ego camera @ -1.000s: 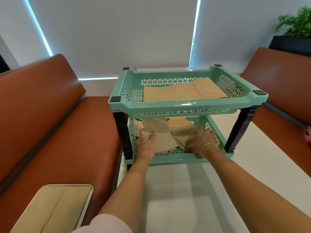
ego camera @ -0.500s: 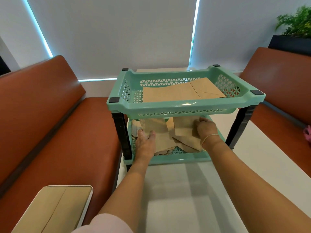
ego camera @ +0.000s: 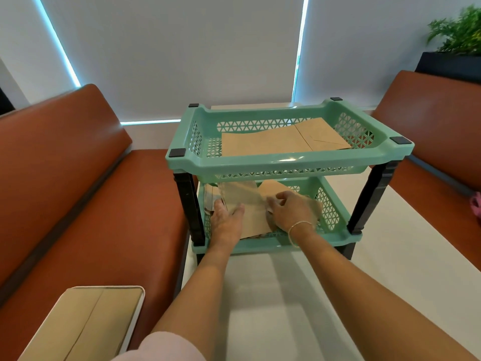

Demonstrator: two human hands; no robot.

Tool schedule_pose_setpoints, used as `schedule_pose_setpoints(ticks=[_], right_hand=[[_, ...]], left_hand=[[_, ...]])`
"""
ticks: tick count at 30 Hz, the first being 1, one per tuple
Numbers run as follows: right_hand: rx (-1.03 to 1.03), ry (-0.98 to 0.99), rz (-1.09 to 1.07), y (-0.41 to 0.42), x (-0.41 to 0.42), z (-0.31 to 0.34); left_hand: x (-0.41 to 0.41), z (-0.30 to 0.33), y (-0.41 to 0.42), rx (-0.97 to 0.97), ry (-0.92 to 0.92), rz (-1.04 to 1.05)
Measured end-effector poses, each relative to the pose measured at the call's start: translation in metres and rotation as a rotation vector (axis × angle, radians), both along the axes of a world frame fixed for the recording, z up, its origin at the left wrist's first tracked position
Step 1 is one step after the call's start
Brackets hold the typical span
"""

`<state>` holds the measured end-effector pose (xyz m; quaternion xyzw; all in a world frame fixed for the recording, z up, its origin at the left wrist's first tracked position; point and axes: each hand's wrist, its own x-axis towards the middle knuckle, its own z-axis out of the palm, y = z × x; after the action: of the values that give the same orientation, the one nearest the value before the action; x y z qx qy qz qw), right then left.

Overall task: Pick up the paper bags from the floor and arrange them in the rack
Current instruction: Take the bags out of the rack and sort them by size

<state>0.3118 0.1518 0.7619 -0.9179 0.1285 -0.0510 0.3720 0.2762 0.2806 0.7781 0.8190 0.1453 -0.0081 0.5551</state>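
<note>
1. Two tiers make up the mint-green rack (ego camera: pixel 289 162), which stands on a white table (ego camera: pixel 299 295) on black corner posts (ego camera: pixel 188 207).
2. Upper tier: flat brown paper bags (ego camera: pixel 283 139) lie inside it, spread across the floor of the tray, one partly overlapping another.
3. Lower tier: a loose pile of more brown bags (ego camera: pixel 253 204), fanned at different angles. Both hands reach in under the upper tray.
4. Left hand (ego camera: pixel 226 222): palm down on the near left part of the lower pile, fingers fairly straight and close together, thumb out to the right. It presses on the top bag; no curl round anything.
5. Right hand (ego camera: pixel 291 212): over the right part of the same pile, fingers bent, tips at the edge of a bag near the middle. Whether it pinches that bag or only touches it, cannot tell; the view is blurred there. A thin bracelet (ego camera: pixel 299 226) sits on the wrist.
6. Hands are near each other, not touching.
7. Surroundings: brown-red bench seats (ego camera: pixel 86 199) either side of the table. On the left seat, near corner, a white tray (ego camera: pixel 135 313) with another flat brown bag (ego camera: pixel 86 321) lying in it. Green plant (ego camera: pixel 460 32) at upper right.
</note>
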Motion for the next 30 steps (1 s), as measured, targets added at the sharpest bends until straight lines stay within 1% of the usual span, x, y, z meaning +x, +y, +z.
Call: schedule_pose_setpoints(ticks=[1, 3, 4, 5, 9, 13, 19, 23, 27, 28, 30], right_hand=[[-0.189, 0.019, 0.023, -0.010, 0.002, 0.000], [-0.579, 0.133, 0.134, -0.026, 0.006, -0.003], [-0.690, 0.187, 0.188, -0.032, 0.008, -0.005], [-0.726, 0.221, 0.213, -0.037, 0.012, -0.009], [-0.619, 0.252, 0.187, -0.043, 0.025, -0.023], [-0.622, 0.233, 0.167, -0.043, 0.018, -0.015], [-0.569, 0.318, 0.157, -0.047, 0.025, -0.018], [-0.555, 0.248, 0.122, -0.042, 0.019, -0.015], [-0.533, 0.186, 0.057, -0.038, 0.011, 0.005], [-0.500, 0.175, 0.045, -0.038, 0.010, 0.011], [-0.347, 0.118, 0.023, -0.038, 0.011, 0.021]], left_hand=[[0.000, 0.000, 0.000, -0.001, 0.000, -0.002], [0.000, 0.000, 0.001, -0.004, -0.003, -0.009], [0.000, 0.000, 0.001, -0.005, 0.002, -0.013], [0.000, 0.000, 0.001, -0.007, 0.006, -0.016], [0.001, 0.001, 0.001, -0.023, 0.012, -0.011], [0.001, 0.001, 0.002, -0.028, 0.009, -0.008], [0.002, -0.002, 0.002, -0.010, 0.018, -0.018], [0.005, -0.005, 0.003, -0.014, 0.016, -0.008], [0.004, -0.004, 0.002, -0.008, 0.013, -0.004], [0.004, -0.004, 0.002, -0.005, 0.016, -0.004], [0.004, -0.003, 0.002, -0.004, 0.014, -0.006]])
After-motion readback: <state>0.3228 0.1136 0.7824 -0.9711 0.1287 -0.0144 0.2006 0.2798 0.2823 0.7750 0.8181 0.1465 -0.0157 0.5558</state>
